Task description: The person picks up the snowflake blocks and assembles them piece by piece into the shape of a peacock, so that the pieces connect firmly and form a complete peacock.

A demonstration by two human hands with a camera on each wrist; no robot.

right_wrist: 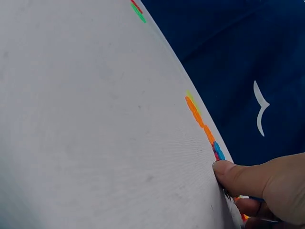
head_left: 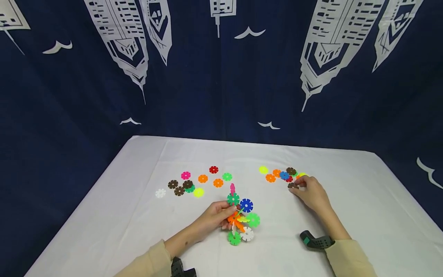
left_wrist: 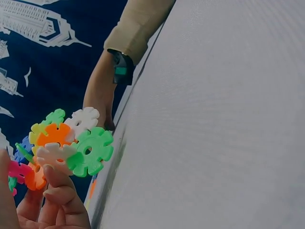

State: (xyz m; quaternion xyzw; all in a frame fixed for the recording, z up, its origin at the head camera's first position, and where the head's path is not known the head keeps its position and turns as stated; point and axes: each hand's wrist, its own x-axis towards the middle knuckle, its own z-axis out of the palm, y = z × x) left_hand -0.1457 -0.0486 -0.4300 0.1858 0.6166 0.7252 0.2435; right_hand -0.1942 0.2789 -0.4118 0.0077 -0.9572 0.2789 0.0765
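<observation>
My left hand (head_left: 219, 215) grips a cluster of interlocked notched plastic discs (head_left: 253, 220) above the table. Green, blue, white, orange, yellow and pink pieces stick out at several angles. In the left wrist view, the left fingers (left_wrist: 64, 195) hold the cluster (left_wrist: 90, 151) by its lower side, an orange disc among the pieces near them. At the right-hand pile, my right hand (head_left: 313, 194) pinches a brown notched disc (head_left: 293, 185) between thumb and fingers, low at the table. The right wrist view shows the right thumb (right_wrist: 238, 177) at the pile, the disc mostly hidden.
Loose discs lie right of centre, among them orange (head_left: 270, 178), yellow (head_left: 263, 169), blue (head_left: 284, 175) and brown (head_left: 291, 171). Further left are a white disc (head_left: 160, 193), a pink disc (head_left: 185, 175) and several others. A dark blue patterned curtain (head_left: 221, 96) hangs behind the white table (head_left: 104, 231).
</observation>
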